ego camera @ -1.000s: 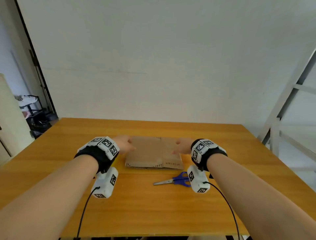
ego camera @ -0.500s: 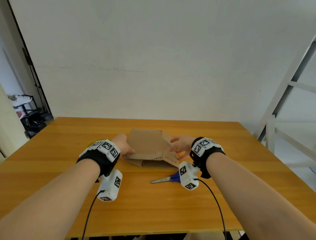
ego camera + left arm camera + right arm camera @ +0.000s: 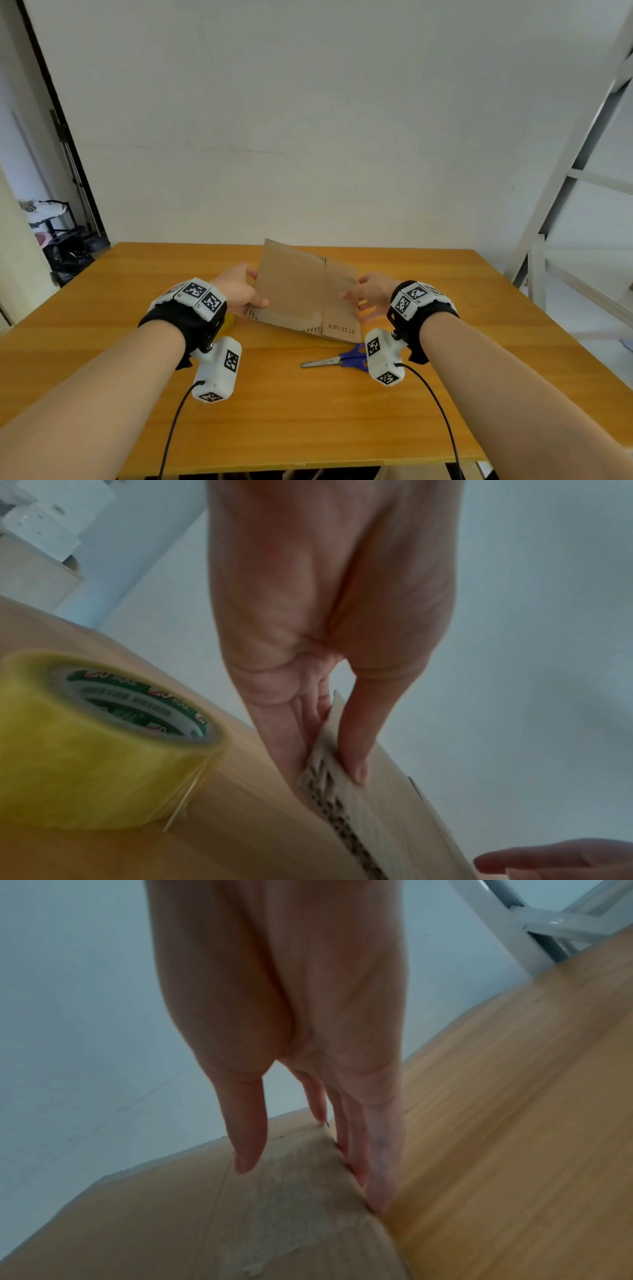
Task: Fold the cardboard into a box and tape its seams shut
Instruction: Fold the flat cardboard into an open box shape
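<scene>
Flattened brown cardboard sheet [image 3: 301,294] tilted up above table centre, pinched at nine o'clock by left hand [image 3: 236,291], steadied at three by straight-fingered right hand [image 3: 373,296], ready for opening

Cardboard [image 3: 301,291] mid-table [image 3: 308,411] — scissors [image 3: 337,361] before, tape [image 3: 85,750] left.
</scene>
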`<state>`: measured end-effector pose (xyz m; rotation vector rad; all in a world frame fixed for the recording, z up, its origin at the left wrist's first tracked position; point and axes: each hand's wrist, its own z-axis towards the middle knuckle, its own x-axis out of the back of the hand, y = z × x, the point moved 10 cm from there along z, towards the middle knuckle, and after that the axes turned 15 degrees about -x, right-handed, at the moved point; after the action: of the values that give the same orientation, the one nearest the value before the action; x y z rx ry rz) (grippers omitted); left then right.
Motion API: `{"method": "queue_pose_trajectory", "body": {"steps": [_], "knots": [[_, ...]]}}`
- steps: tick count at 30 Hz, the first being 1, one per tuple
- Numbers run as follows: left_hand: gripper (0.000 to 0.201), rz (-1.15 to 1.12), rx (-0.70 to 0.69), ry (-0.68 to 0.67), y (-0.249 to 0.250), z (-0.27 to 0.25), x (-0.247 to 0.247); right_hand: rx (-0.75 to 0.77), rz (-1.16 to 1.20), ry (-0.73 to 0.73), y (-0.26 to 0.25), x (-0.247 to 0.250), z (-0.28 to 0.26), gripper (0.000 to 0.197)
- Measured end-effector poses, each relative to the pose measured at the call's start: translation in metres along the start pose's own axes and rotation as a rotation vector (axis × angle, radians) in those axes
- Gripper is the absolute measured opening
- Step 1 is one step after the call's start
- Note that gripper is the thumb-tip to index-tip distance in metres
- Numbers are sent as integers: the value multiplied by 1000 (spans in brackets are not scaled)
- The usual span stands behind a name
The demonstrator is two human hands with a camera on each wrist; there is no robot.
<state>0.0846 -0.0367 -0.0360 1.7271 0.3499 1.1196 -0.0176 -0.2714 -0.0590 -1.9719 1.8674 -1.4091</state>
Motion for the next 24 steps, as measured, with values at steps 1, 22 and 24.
{"method": "queue_pose_trajectory", "body": {"steps": [1, 22, 24], "knots": [[46, 28, -16, 6, 3, 0, 2, 11, 35, 5, -1, 2, -2, 54], [27, 176, -273, 152, 57, 26, 23, 413, 409, 184, -49, 81, -21, 18], [30, 220, -271, 146, 51, 32, 17, 417, 388, 206, -49, 81, -13, 18]]}}
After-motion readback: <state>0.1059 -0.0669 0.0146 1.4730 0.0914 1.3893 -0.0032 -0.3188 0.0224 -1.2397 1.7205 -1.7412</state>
